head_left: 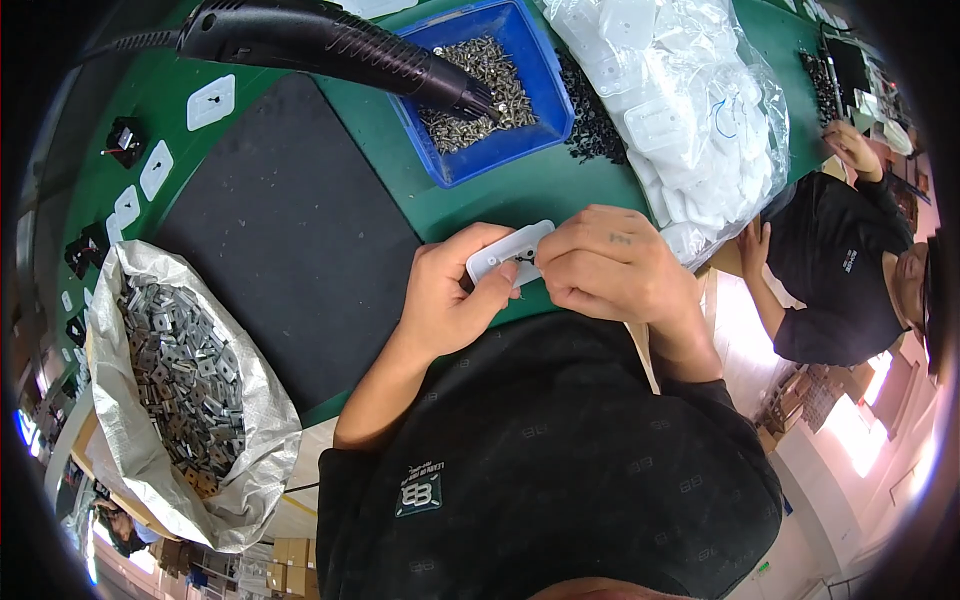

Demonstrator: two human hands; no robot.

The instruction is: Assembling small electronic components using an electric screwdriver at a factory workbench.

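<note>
A small white plastic plate with rounded corners (485, 262) is held near the table's front edge, close to my body. My left hand (455, 290) grips its left side, the thumb pressed on its face beside small black parts (522, 258) at the middle. Curled at the plate's right end is my right hand (615, 265), its fingertips pinched together against the plate and the black parts. Whatever lies between those right fingertips is hidden by the hand. Beyond the hands stands a blue bin (440, 170) filled with screws (480, 75).
A black electric screwdriver (330, 50) reaches over the bin. Black small parts (592, 120) lie beside a clear bag of white plates (690, 120). At left are a black mat (290, 220) and a sack (265, 470) of metal pieces. A co-worker (840, 260) sits at right.
</note>
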